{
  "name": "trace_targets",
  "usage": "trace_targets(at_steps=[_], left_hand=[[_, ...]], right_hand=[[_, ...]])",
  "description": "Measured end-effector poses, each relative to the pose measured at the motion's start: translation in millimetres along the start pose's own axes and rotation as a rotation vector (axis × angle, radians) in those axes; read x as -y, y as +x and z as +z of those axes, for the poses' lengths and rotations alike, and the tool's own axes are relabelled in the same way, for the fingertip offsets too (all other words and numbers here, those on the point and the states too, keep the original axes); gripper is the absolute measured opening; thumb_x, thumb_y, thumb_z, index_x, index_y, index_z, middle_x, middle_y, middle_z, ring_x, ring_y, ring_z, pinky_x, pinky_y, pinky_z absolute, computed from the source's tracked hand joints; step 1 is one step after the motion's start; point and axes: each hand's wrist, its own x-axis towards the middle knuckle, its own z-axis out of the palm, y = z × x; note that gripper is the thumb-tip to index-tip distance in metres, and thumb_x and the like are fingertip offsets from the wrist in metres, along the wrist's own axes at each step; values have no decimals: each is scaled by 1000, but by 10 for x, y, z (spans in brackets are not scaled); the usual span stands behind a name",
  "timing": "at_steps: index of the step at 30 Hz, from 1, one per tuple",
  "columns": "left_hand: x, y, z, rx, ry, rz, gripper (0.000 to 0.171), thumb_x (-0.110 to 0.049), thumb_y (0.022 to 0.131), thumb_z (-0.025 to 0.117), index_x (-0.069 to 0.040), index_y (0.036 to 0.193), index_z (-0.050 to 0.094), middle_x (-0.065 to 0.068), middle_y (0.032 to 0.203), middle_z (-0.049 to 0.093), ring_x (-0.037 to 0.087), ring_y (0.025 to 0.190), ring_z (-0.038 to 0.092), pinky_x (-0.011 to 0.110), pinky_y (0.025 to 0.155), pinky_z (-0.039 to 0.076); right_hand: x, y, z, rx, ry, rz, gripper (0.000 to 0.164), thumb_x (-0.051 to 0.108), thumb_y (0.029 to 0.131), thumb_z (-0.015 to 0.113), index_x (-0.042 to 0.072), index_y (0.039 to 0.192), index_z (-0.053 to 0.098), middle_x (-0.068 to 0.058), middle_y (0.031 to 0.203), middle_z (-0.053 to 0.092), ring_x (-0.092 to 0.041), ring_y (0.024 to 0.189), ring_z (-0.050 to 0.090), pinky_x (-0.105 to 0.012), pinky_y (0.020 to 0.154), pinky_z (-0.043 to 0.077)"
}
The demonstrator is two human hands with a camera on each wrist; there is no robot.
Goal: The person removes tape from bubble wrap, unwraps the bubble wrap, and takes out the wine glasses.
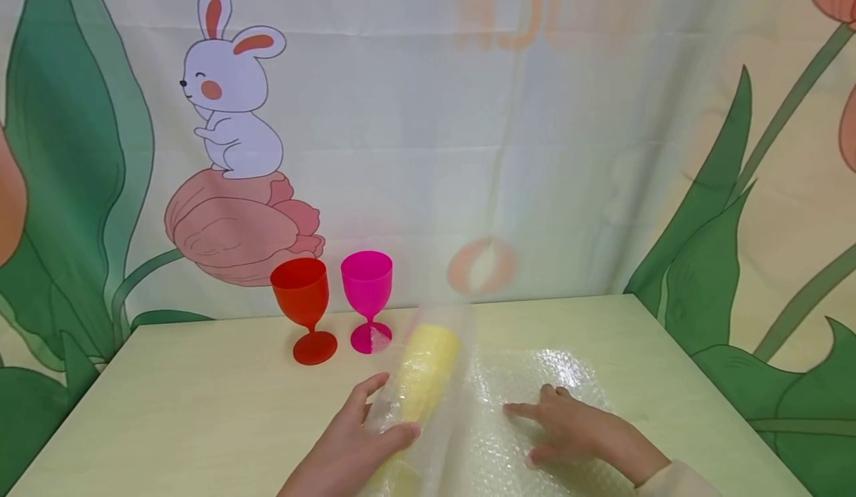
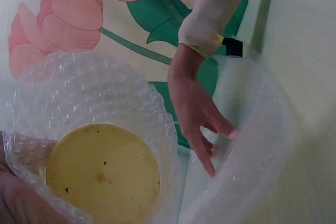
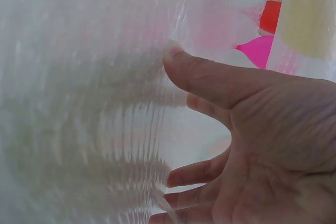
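My left hand (image 1: pixel 361 437) grips a yellow goblet (image 1: pixel 428 371) rolled in bubble wrap (image 1: pixel 535 452), thumb on the near side and fingers round the far side. The roll leans over the table, and through the left wrist view the goblet's round yellow foot (image 2: pixel 102 174) shows inside the layers. My right hand (image 1: pixel 575 426) has its thumb and fingers spread apart, tips touching the loose sheet of wrap to the right of the roll. In the right wrist view that sheet (image 3: pixel 89 103) stands cloudy in front of the fingertips (image 3: pixel 176 59).
Behind the roll, a red goblet (image 1: pixel 301 296) and a pink goblet (image 1: pixel 368 285) stand upright on the pale wooden table (image 1: pixel 167 400). A printed cloth (image 1: pixel 388 148) with a rabbit and tulips hangs along the table's back edge.
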Motion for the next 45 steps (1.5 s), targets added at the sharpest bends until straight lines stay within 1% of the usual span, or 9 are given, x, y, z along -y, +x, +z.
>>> trace_targets(at_steps=[2, 6, 15, 22, 29, 33, 36, 40, 45], left_hand=[[-9, 29, 51, 6, -5, 4, 89, -42, 86, 80, -19, 158, 33, 28, 151, 40, 41, 121, 49, 63, 92, 50], [-30, 103, 182, 23, -23, -34, 89, -43, 86, 80, -21, 158, 32, 26, 151, 40, 40, 121, 49, 68, 94, 47], [23, 237, 498, 44, -22, -10, 86, -42, 90, 77, -15, 157, 31, 25, 150, 42, 45, 125, 47, 74, 101, 38], [124, 298, 626, 8, -67, 102, 85, -39, 91, 75, -10, 156, 30, 27, 143, 49, 45, 123, 51, 68, 102, 40], [240, 386, 784, -36, -101, 126, 87, -36, 89, 76, -5, 156, 29, 31, 142, 50, 44, 120, 54, 66, 101, 41], [291, 403, 866, -28, -115, 155, 87, -35, 89, 75, -4, 155, 28, 26, 126, 61, 39, 111, 59, 62, 97, 45], [309, 401, 899, -15, -126, 179, 87, -35, 89, 74, -3, 155, 26, 19, 117, 64, 36, 105, 61, 60, 93, 48], [324, 420, 917, -18, -137, 206, 88, -32, 90, 74, -2, 155, 24, 18, 118, 63, 35, 105, 61, 59, 93, 49], [396, 463, 949, -36, -136, 251, 85, -26, 91, 73, 3, 153, 23, 25, 124, 60, 38, 109, 61, 61, 95, 48]], right_hand=[[4, 2, -4, 1, -1, 3, 68, 28, 84, 86, 24, 147, 58, -19, 113, 54, -31, 103, 49, -51, 85, 51], [8, 6, -9, -1, -3, 5, 68, 28, 84, 86, 24, 146, 59, -18, 111, 54, -30, 101, 48, -50, 84, 51], [-1, 15, -1, -22, -25, -28, 70, 28, 81, 88, 23, 145, 61, -15, 104, 53, -26, 93, 47, -47, 81, 50], [1, 34, 9, -12, -41, -4, 69, 29, 83, 87, 25, 146, 60, -15, 105, 54, -26, 93, 47, -47, 81, 51], [-7, 21, 2, -21, -33, -22, 69, 29, 82, 87, 24, 145, 60, -16, 105, 53, -26, 93, 46, -47, 80, 51], [0, -4, -4, -27, -17, -15, 70, 28, 81, 88, 24, 145, 61, -18, 107, 54, -27, 94, 47, -48, 80, 51], [-4, -8, 3, -30, -13, -5, 70, 28, 81, 88, 25, 145, 60, -18, 108, 54, -28, 94, 47, -49, 80, 51], [-16, -6, 14, -36, -13, -19, 70, 27, 81, 88, 24, 145, 60, -18, 107, 53, -28, 94, 47, -50, 79, 51], [-17, -4, 17, -38, -11, -39, 71, 28, 81, 88, 23, 146, 60, -18, 107, 54, -28, 94, 48, -50, 79, 52]])
